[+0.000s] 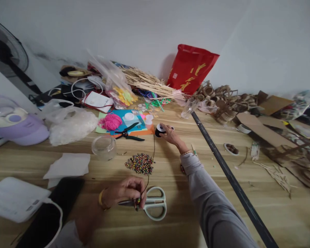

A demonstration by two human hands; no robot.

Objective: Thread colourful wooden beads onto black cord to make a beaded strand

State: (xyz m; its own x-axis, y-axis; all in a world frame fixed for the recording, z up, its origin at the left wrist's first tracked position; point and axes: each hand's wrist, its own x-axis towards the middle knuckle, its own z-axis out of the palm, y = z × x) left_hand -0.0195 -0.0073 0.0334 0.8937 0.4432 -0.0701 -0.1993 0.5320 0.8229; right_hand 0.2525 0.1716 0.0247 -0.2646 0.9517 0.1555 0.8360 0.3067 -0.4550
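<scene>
My left hand (129, 189) is closed in a pinch around a short cluster of small colored beads (137, 203) on a dark cord (154, 148). That cord runs forward, past the right side of a loose pile of multicolored beads (140, 164), to a spool of black cord (158, 131). Farther out, my right hand (172, 135) has its fingers closed on the spool, which rests on the table. Scissors with pale handles (156, 203) lie under and beside my left hand, which hides part of their blades.
Left of the beads stands a clear jar (104, 148). Black-handled pliers (130, 133) and pink yarn (110, 122) lie on colored sheets. A dark metal strip (229, 175) crosses the table at right. Nearby are a small bead dish (231, 149) and a white power bank (17, 199).
</scene>
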